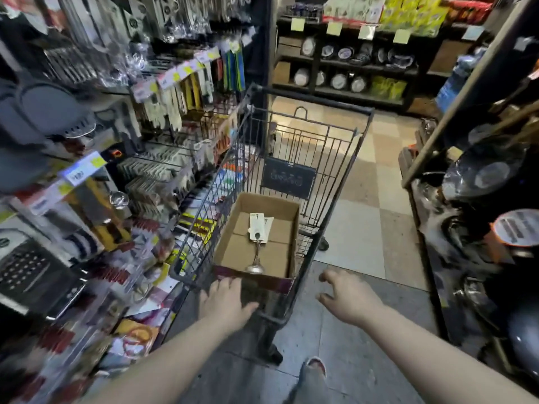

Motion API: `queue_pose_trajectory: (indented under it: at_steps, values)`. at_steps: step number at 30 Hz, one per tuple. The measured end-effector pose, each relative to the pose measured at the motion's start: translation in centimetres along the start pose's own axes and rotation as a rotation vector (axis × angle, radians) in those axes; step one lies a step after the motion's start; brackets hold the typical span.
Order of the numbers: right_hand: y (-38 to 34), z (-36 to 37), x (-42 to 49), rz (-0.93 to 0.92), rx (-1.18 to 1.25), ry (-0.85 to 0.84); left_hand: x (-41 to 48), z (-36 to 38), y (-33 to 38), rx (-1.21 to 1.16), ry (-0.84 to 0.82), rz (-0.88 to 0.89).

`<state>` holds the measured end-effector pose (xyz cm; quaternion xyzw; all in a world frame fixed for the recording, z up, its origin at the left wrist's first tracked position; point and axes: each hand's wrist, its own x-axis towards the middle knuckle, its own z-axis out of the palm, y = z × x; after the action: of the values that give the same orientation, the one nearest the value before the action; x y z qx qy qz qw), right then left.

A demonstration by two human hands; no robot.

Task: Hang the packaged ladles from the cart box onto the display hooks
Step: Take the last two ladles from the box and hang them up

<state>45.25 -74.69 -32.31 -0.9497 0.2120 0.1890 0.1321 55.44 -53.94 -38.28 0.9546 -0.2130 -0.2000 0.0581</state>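
A cardboard box [227, 246] sits in the near end of a wire shopping cart [335, 205]. Inside it lie packaged ladles [257, 243] with white header cards and a shiny bowl near the box's front wall. My left hand [224, 301] hovers just in front of the box's near edge, fingers relaxed and empty. My right hand [347, 298] is spread open to the right of the cart's near corner, holding nothing. Display hooks [163, 118] with hanging kitchen tools fill the rack on the left.
The left rack carries graters [32, 272], packaged utensils and yellow price tags. Shelves of plates [347, 65] stand at the back. Pans and cookware [490, 176] line the right side. Tiled floor [364, 223] runs between them, and a shoe [316, 367] shows below.
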Motion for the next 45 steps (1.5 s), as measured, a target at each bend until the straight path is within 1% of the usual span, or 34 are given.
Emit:
queue_pose_trajectory:
  at_steps: [4,10,15,18,24,28,33,39,42,45]
  values:
    - [1.4,-1.8,8.2,-0.085,0.019,-0.042,5.6,-0.2,0.7,-0.004,-0.022,-0.082]
    - [4.1,-4.4,19.8,-0.189,0.014,-0.124,12.9,-0.3,2.8,-0.012,-0.105,-0.237]
    - [4.5,-3.8,27.2,-0.211,0.018,-0.224,18.5,0.6,5.0,-0.045,-0.205,-0.261]
    - [3.8,-2.1,30.9,-0.219,0.027,-0.271,22.2,1.3,5.5,-0.038,-0.233,-0.237]
    - [1.4,3.3,37.6,-0.154,0.034,-0.357,29.5,5.0,3.6,-0.116,-0.279,-0.213]
    - [-0.7,7.9,41.7,-0.103,0.021,-0.425,32.8,7.7,0.4,-0.18,-0.278,-0.238]
    - [-3.2,13.3,46.1,-0.029,0.082,-0.489,36.1,10.6,-3.5,-0.323,-0.3,-0.303]
    - [-5.0,19.7,49.6,0.082,0.136,-0.472,39.3,13.3,-5.2,-0.383,-0.282,-0.292]
    - [-5.3,21.6,50.4,0.155,0.143,-0.433,40.0,14.3,-5.6,-0.387,-0.267,-0.258]
    - [-5.4,22.4,50.5,0.17,0.161,-0.387,40.3,14.9,-6.0,-0.402,-0.268,-0.249]
